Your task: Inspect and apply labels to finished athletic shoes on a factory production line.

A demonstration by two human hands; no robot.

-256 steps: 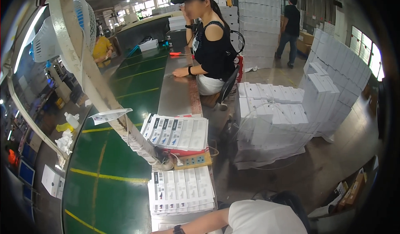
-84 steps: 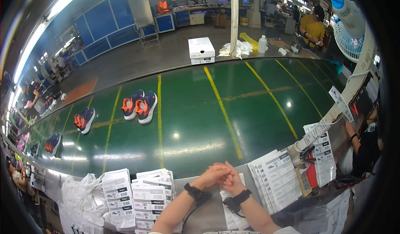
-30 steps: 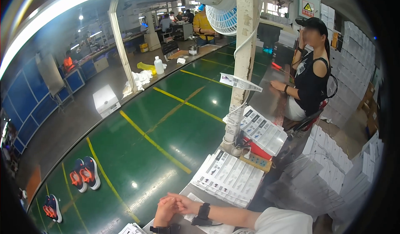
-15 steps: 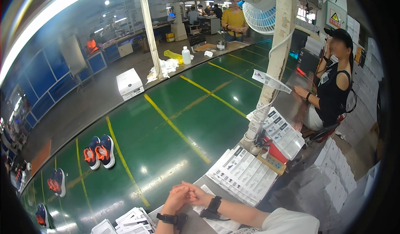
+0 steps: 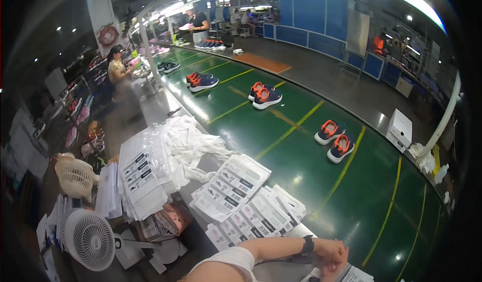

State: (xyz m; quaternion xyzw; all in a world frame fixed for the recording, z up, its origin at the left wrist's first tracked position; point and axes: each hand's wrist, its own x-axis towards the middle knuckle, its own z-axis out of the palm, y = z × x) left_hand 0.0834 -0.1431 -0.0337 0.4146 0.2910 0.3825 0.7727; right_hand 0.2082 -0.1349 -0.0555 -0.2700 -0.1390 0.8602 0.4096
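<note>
My left hand (image 5: 327,249) and my right hand (image 5: 335,269) are clasped together at the lower right, on the edge of the steel work table (image 5: 165,104). They hold nothing. A black watch (image 5: 307,245) sits on my left wrist, and my white sleeve (image 5: 228,263) shows at the bottom edge. The right hand is partly hidden under the left. Stacks of white label sheets (image 5: 236,187) lie fanned out just left of my hands. More sheets (image 5: 357,274) peek out under my right hand.
A green conveyor belt (image 5: 351,191) carries pairs of orange-and-navy shoes (image 5: 334,137), (image 5: 263,95) and a white box (image 5: 400,127). Clear plastic bags (image 5: 145,169) and white tissue paper (image 5: 193,141) lie on the table. Two fans (image 5: 90,239), (image 5: 75,174) stand at the left. A person (image 5: 116,71) works farther along.
The view has swung from the right end of the line to the left end. My hands stay clasped together at the table edge.
</note>
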